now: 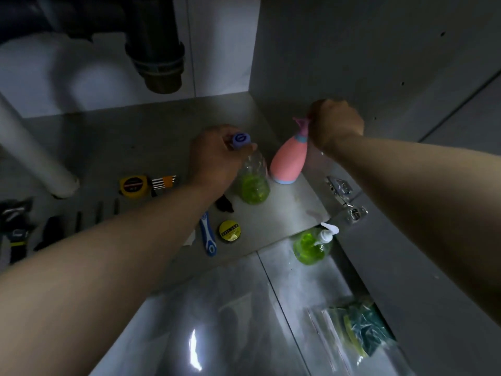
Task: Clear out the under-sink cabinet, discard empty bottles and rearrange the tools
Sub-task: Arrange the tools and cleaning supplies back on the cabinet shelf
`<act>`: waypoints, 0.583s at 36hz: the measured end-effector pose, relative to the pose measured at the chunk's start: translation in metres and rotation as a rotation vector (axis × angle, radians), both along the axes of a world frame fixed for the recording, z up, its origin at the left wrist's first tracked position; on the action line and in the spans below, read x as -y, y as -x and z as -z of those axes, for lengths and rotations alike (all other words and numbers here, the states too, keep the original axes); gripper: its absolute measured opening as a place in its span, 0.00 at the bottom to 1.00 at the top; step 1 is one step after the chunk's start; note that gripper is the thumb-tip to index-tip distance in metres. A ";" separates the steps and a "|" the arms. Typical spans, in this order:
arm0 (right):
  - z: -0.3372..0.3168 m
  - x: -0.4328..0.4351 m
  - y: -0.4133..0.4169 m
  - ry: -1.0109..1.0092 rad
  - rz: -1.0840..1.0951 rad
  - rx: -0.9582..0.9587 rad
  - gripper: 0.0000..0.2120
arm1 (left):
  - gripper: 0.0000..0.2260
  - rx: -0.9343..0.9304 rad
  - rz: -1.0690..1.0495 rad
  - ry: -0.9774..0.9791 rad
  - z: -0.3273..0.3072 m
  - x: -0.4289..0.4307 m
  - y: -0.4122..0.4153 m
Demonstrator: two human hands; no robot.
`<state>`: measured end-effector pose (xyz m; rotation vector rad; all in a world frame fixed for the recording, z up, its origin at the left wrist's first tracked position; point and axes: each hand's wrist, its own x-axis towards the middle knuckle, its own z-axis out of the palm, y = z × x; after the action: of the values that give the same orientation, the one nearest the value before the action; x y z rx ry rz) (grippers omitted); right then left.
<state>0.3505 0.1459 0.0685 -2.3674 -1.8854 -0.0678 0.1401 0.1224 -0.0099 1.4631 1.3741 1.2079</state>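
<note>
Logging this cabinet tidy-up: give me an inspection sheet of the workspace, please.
Surface: grey cabinet floor, dimly lit.
Job's things: clear bottle holding green liquid; pink spray bottle; pump bottle on the tiles outside; tape measure, hex keys, yellow tin on the cabinet floor.
Clutter: plastic bag on the tiles.
Grippers: left hand grips clear bottle's neck; right hand grips spray bottle's top.
Cables: nothing seen.
Surroundings: drain pipe overhead, door hinge at right.

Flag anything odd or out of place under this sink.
The dark drain pipe ends open above the cabinet floor, joined to nothing visible. A green pump bottle stands outside the cabinet, on the room floor below the hinge.
</note>
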 end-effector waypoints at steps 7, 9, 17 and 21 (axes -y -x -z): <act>0.004 0.001 -0.009 -0.001 -0.086 0.019 0.21 | 0.12 -0.121 0.015 -0.023 -0.001 -0.039 -0.005; 0.002 0.000 -0.012 -0.012 -0.098 0.021 0.21 | 0.12 -0.140 0.036 -0.019 0.002 -0.047 -0.008; 0.005 0.003 -0.019 0.014 -0.175 -0.053 0.17 | 0.21 -0.349 0.108 -0.097 0.008 -0.049 -0.021; 0.019 0.016 -0.025 -0.094 -0.276 -0.062 0.19 | 0.16 -0.409 0.104 -0.124 0.008 -0.053 -0.028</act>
<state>0.3756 0.1301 0.0500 -2.0061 -2.1080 -0.0571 0.1681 0.1749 -0.0179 1.9236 1.4828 0.9756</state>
